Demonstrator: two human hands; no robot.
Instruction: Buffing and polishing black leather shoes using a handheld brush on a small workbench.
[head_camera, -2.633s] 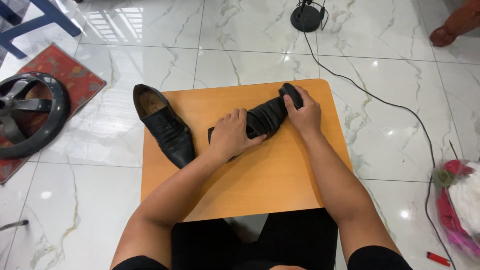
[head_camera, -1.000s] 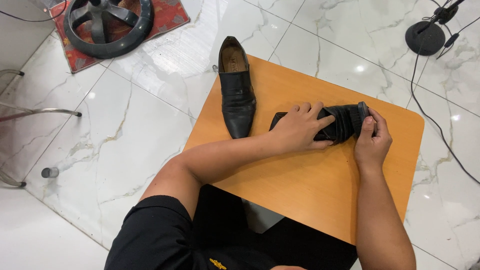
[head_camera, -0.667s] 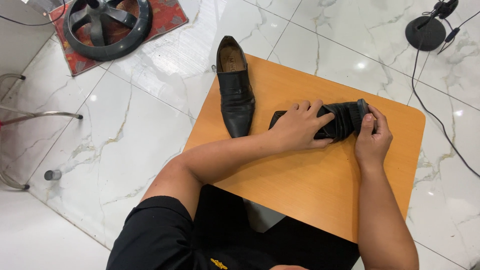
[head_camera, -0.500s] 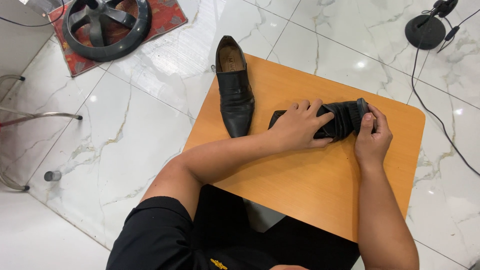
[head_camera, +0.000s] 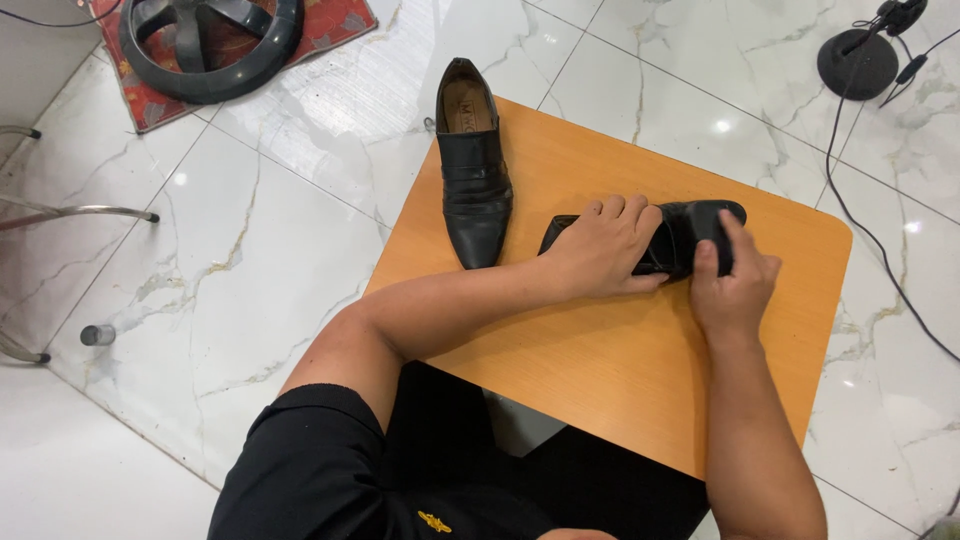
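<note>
A black leather shoe (head_camera: 683, 237) lies crosswise on the small orange wooden table (head_camera: 620, 360). My left hand (head_camera: 603, 248) presses down over its front half, fingers spread on the leather. My right hand (head_camera: 733, 281) grips the heel end, thumb laid over the top. A second black shoe (head_camera: 473, 170) rests alone at the table's far left corner, toe pointing toward me, its heel overhanging the edge.
White marble floor tiles surround the table. A black wheeled chair base (head_camera: 208, 45) sits on a red mat (head_camera: 135, 98) at top left. A round black stand base (head_camera: 856, 62) with a cable (head_camera: 868, 240) is at top right. Metal chair legs (head_camera: 70, 212) are at left.
Since the earliest frame my view has swung to the left. Over the last second both hands stay on the shoe; my right thumb has shifted slightly over the heel end.
</note>
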